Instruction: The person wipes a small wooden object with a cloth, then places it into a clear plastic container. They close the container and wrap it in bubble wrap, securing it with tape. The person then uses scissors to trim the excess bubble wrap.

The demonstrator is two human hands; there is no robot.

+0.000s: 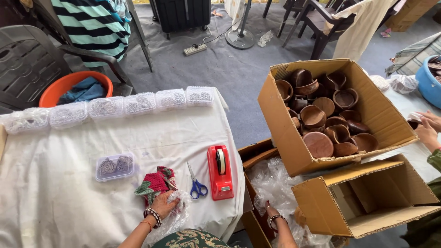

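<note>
**Bags in both hands, bowls waiting**

Your left hand (164,203) lies on the white-clothed table (55,202), fingers loosely closed over a crumpled clear plastic bag (177,216) just beside the red and green knitted pouch (156,183). Your right hand (271,212) reaches down into the low box (251,158) beside the table, fingers curled into a heap of plastic wrap (275,181) — whether it has a firm pinch I cannot tell.

You look to be at the bagging stage. Next you would need one sheet pulled free of the heap.

Scissors (197,186) and a red tape dispenser (220,172) lie near the left hand. The tilted carton of clay bowls (321,121) and an empty carton (367,197) crowd the right hand — another person's hands (427,126) work beyond them.
</note>
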